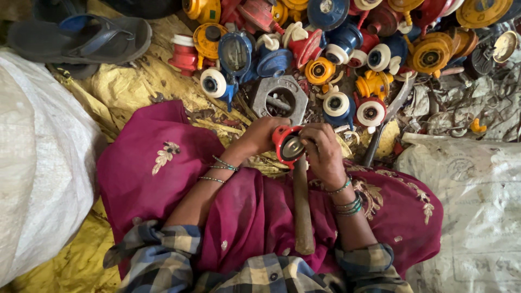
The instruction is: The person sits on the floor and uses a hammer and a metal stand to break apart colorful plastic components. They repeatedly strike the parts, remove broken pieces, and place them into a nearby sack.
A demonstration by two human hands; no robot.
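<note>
Both my hands hold a small red plastic part with a round metal disc (288, 145) in its middle, just above my lap. My left hand (259, 135) grips its left side. My right hand (323, 150) wraps its right side, fingers curled over the edge. A wooden hammer handle (302, 211) lies across my magenta-clothed lap, pointing toward me. A grey hexagonal metal piece (280, 97) rests on the ground just beyond my hands.
A heap of red, blue, yellow and white plastic parts (347, 49) fills the ground ahead. White sacks lie at the left (38, 163) and the right (472, 206). A grey-blue sandal (81, 38) sits top left on yellow sheeting (125, 87).
</note>
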